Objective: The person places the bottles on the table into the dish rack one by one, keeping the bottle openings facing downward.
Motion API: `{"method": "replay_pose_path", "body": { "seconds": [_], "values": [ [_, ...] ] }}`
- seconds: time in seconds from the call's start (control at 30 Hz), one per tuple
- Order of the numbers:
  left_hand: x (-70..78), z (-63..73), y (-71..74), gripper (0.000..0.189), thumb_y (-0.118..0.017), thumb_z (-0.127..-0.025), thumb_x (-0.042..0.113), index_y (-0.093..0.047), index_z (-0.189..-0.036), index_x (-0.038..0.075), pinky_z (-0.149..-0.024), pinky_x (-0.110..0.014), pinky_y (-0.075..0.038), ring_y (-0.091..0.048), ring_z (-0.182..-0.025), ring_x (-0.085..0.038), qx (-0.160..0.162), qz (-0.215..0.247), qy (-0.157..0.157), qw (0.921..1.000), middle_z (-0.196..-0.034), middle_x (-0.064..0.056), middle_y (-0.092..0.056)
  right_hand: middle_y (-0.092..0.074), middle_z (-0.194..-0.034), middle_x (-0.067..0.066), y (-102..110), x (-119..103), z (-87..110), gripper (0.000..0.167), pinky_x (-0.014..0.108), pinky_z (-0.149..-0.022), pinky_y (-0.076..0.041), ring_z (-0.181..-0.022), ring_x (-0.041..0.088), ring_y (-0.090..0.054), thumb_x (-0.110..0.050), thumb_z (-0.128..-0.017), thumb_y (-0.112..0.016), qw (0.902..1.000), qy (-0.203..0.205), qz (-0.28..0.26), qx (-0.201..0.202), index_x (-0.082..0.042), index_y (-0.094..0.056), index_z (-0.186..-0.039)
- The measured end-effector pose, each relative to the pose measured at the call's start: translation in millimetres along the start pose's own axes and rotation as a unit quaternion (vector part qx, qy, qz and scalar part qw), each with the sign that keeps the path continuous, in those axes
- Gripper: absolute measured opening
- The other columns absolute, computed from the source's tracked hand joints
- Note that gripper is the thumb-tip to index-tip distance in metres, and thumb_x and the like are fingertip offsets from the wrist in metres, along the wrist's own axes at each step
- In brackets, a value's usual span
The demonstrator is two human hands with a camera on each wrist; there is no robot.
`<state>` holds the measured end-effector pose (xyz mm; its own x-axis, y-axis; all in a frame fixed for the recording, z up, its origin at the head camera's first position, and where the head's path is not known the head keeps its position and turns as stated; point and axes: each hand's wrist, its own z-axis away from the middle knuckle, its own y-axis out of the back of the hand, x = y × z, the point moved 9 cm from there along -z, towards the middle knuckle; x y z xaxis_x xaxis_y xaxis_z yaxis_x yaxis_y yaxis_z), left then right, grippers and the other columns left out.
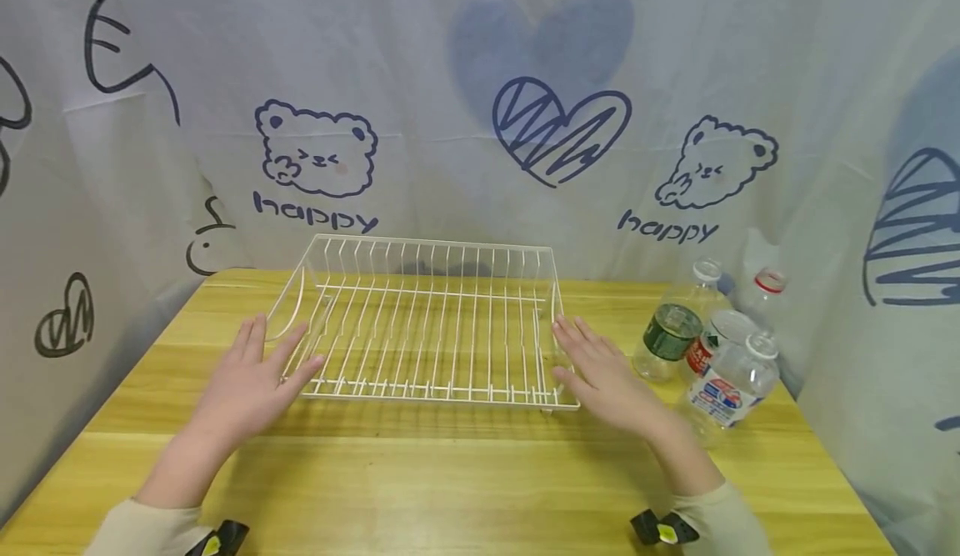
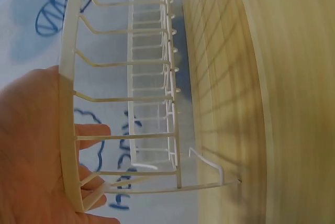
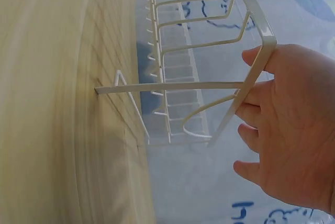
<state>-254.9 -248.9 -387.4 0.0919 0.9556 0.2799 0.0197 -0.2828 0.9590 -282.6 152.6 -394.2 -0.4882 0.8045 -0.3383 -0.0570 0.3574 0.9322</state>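
Observation:
A white wire dish rack (image 1: 435, 400) stands on the wooden table, its raised back rim toward the curtain. My left hand (image 1: 251, 381) is at the rack's left side, fingers straight and spread. In the left wrist view, the left hand (image 2: 31, 145) lies beside the rack's rim (image 2: 68, 109), some fingers showing between the wires. At the right side is my right hand (image 1: 611, 381), its extended fingertips along the side rim. The right wrist view shows the right hand (image 3: 301, 124) with thumb and fingers at the rim's corner (image 3: 256, 69), not wrapped round it.
Several clear plastic bottles cluster on the table's right: one with a green label (image 1: 670, 333), one with a red cap (image 1: 769, 281), one with a blue-and-white label (image 1: 723, 396). A white patterned curtain (image 1: 435, 156) hangs behind the wooden table (image 1: 435, 489).

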Motion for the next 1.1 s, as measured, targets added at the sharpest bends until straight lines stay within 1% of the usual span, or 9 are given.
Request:
{"method": "replay_pose_path", "body": {
  "seconds": [0.13, 0.27, 0.4, 0.47, 0.67, 0.8, 0.9, 1.0, 1.1],
  "values": [
    [16.6, -0.5, -3.9, 0.079, -0.029, -0.097, 0.067, -0.027, -0.155, 0.014, -0.111, -0.075, -0.008, 0.005, -0.144, -0.057, -0.006, 0.005, -0.006, 1.0, -0.157, -0.035, 0.011, -0.014, -0.164, 0.011, 5, 14, 4.3, 0.066, 0.058, -0.122, -0.012, -0.152, 0.036, -0.01, -0.044, -0.104, -0.037, 0.9998, -0.021, 0.0, 0.0, -0.008, -0.017, -0.156],
    [29.0, -1.9, -8.0, 0.079, -0.028, -0.097, 0.068, -0.029, -0.154, 0.013, -0.112, -0.074, -0.008, 0.006, -0.144, -0.057, -0.005, 0.001, -0.004, 1.0, -0.156, -0.037, 0.01, -0.013, -0.164, 0.011, 10, 23, 7.4, 0.069, 0.058, -0.121, -0.015, -0.151, 0.037, -0.011, -0.048, -0.103, -0.036, 0.9993, -0.036, 0.01, -0.003, -0.008, -0.017, -0.156],
    [38.3, -3.8, -11.4, 0.078, -0.024, -0.097, 0.068, -0.026, -0.155, 0.017, -0.113, -0.074, -0.007, 0.005, -0.144, -0.057, -0.005, -0.005, 0.0, 1.0, -0.156, -0.037, 0.01, -0.013, -0.164, 0.012, 14, 30, 8.7, 0.071, 0.059, -0.121, -0.014, -0.151, 0.038, -0.01, -0.048, -0.103, -0.039, 0.999, -0.045, -0.005, -0.002, -0.007, -0.017, -0.156],
    [41.7, -4.8, -12.8, 0.078, -0.023, -0.096, 0.07, -0.023, -0.156, 0.02, -0.112, -0.074, -0.005, 0.006, -0.145, -0.057, -0.006, -0.008, 0.004, 0.9999, -0.156, -0.036, 0.011, -0.012, -0.164, 0.013, 16, 32, 9.1, 0.071, 0.06, -0.121, -0.013, -0.151, 0.039, -0.009, -0.047, -0.102, -0.04, 0.9987, -0.048, -0.015, -0.002, -0.007, -0.017, -0.156],
    [47.1, -6.4, -14.3, 0.079, -0.018, -0.094, 0.073, -0.018, -0.157, 0.026, -0.109, -0.077, 0.007, 0.006, -0.146, -0.053, -0.004, -0.023, 0.018, 0.9996, -0.158, -0.032, 0.009, -0.011, -0.165, 0.01, 20, 36, 12.3, 0.074, 0.062, -0.12, -0.011, -0.152, 0.038, -0.007, -0.052, -0.101, -0.04, 0.9981, -0.059, -0.019, 0.001, -0.009, -0.017, -0.156],
    [48.3, -5.5, -15.3, 0.078, -0.018, -0.094, 0.073, -0.018, -0.157, 0.026, -0.108, -0.077, 0.01, 0.005, -0.147, -0.052, 0.002, -0.033, 0.02, 0.9993, -0.159, -0.031, 0.007, -0.013, -0.165, 0.01, 27, 31, 16.7, 0.075, 0.064, -0.119, -0.012, -0.152, 0.038, -0.008, -0.052, -0.1, -0.044, 0.998, -0.059, -0.019, 0.006, -0.009, -0.018, -0.156],
    [48.3, -4.6, -15.3, 0.077, -0.018, -0.095, 0.072, -0.019, -0.157, 0.026, -0.107, -0.077, 0.011, 0.005, -0.147, -0.052, 0.008, -0.036, 0.021, 0.9991, -0.159, -0.031, 0.006, -0.015, -0.164, 0.011, 40, 24, 20.6, 0.075, 0.062, -0.12, -0.014, -0.152, 0.037, -0.009, -0.05, -0.099, -0.049, 0.9983, -0.051, -0.013, 0.025, -0.01, -0.021, -0.156],
    [48.3, -4.3, -15.0, 0.077, -0.018, -0.095, 0.072, -0.02, -0.157, 0.027, -0.107, -0.078, 0.011, 0.006, -0.147, -0.051, 0.013, -0.035, 0.021, 0.9991, -0.159, -0.031, 0.007, -0.017, -0.164, 0.011, 57, 18, 26.8, 0.075, 0.061, -0.12, -0.017, -0.152, 0.035, -0.011, -0.048, -0.097, -0.054, 0.9975, -0.045, -0.002, 0.055, -0.013, -0.023, -0.156],
    [48.2, -4.2, -15.9, 0.077, -0.018, -0.095, 0.072, -0.02, -0.157, 0.027, -0.107, -0.078, 0.011, 0.006, -0.147, -0.052, 0.015, -0.032, 0.021, 0.9992, -0.159, -0.03, 0.007, -0.02, -0.163, 0.01, 74, 15, 35.9, 0.073, 0.064, -0.117, -0.02, -0.151, 0.036, -0.015, -0.046, -0.096, -0.057, 0.9952, -0.043, 0.007, 0.087, -0.016, -0.026, -0.155]
  ]
}}
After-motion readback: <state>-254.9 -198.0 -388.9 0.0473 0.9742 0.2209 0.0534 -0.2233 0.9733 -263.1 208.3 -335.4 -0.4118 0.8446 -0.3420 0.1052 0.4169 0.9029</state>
